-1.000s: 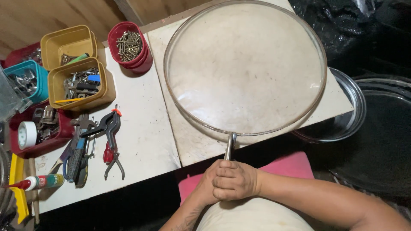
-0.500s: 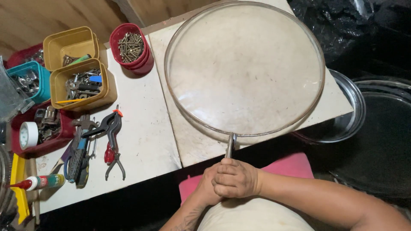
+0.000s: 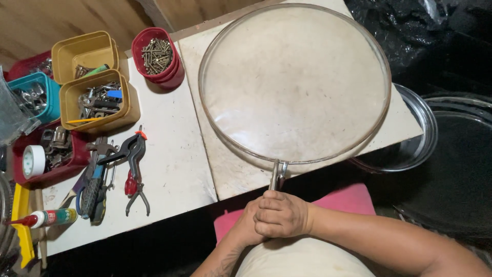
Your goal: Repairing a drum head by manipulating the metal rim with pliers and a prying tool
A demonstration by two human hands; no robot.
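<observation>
Metal sieve handle (image 3: 277,177) gripped, right hand (image 3: 282,214) over left hand (image 3: 245,228)

The left hand (image 3: 245,225) lay mostly hidden under the right hand (image 3: 281,214), which covered the handle's (image 3: 275,176) lower end; the yellow tool (image 3: 19,220) was cut off at the edge.

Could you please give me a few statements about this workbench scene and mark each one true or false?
1. Both hands, right hand over left hand, close on the metal handle of the round sieve. True.
2. The red cup holds paint. False: it holds screws.
3. The spring clamp lies left of the sieve. True.
4. The sieve stands on the floor. False: it rests on the board.
5. The tape roll sits in a yellow tub. False: in a red tray.
</observation>
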